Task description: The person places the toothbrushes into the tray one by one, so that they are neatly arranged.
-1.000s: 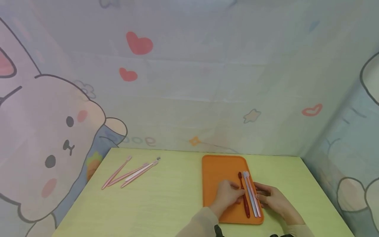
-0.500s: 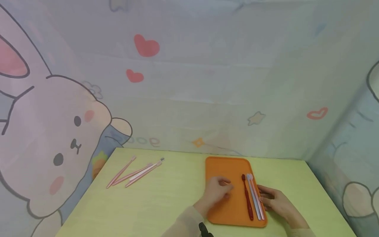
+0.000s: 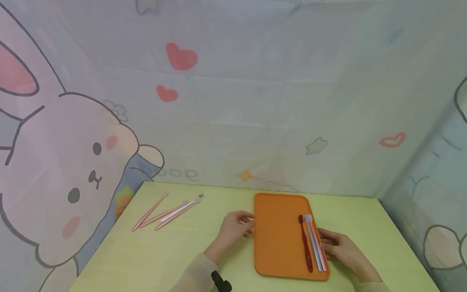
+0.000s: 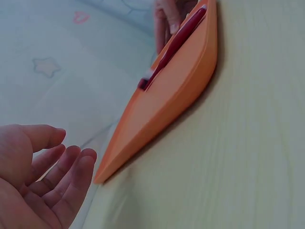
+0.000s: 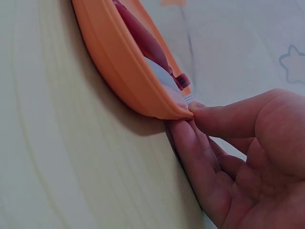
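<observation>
An orange tray (image 3: 279, 235) lies on the table, with a dark red toothbrush (image 3: 306, 248), a bluish-grey toothbrush (image 3: 313, 245) and a pink toothbrush (image 3: 318, 245) side by side along its right part. My right hand (image 3: 344, 250) pinches the tray's right rim; in the right wrist view the thumb (image 5: 228, 117) is on top and a finger sits beneath. Just off the tray's left edge is my left hand (image 3: 233, 229), holding nothing. Its fingers (image 4: 71, 186) are loosely bent, and in the left wrist view they appear apart from the tray.
Several pink and white toothbrushes lie loosely at the table's left, among them a pink toothbrush (image 3: 148, 213) set apart at its lower end only slightly. The pale yellow-green table (image 3: 189, 251) meets a printed cloth backdrop (image 3: 255, 142) behind and at both sides.
My left hand has let go near the red toothbrush and moved left across the tray, past its left edge. The right hand keeps its place at the right rim.
</observation>
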### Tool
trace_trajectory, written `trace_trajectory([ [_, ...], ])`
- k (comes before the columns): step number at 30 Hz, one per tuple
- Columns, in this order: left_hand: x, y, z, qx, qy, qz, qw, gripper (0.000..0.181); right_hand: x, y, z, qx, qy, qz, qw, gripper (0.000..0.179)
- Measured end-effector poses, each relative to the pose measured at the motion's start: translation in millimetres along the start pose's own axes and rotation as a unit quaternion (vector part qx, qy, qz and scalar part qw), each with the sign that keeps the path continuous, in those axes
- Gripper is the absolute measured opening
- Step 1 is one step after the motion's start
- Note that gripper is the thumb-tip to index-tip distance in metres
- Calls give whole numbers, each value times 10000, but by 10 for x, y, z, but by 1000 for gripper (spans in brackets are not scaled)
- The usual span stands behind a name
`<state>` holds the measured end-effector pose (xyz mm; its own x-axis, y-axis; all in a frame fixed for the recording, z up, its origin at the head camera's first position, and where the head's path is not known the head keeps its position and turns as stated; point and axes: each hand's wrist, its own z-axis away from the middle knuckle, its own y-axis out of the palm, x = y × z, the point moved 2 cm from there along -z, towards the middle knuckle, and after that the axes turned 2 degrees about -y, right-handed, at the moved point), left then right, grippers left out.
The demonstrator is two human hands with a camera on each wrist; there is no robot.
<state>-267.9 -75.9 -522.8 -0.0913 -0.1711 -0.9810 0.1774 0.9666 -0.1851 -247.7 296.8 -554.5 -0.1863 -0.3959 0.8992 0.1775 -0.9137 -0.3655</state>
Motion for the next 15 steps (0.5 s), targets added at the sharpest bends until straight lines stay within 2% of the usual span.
trace_trajectory([
  [7,125,-529,127,-355,-100,-46,9993,33,21,44,-2,29,13,-46,10000,63],
  [15,250,-956,269,-1176,-453,190,9919,30,42,25,7,19,2,45,10000,63],
])
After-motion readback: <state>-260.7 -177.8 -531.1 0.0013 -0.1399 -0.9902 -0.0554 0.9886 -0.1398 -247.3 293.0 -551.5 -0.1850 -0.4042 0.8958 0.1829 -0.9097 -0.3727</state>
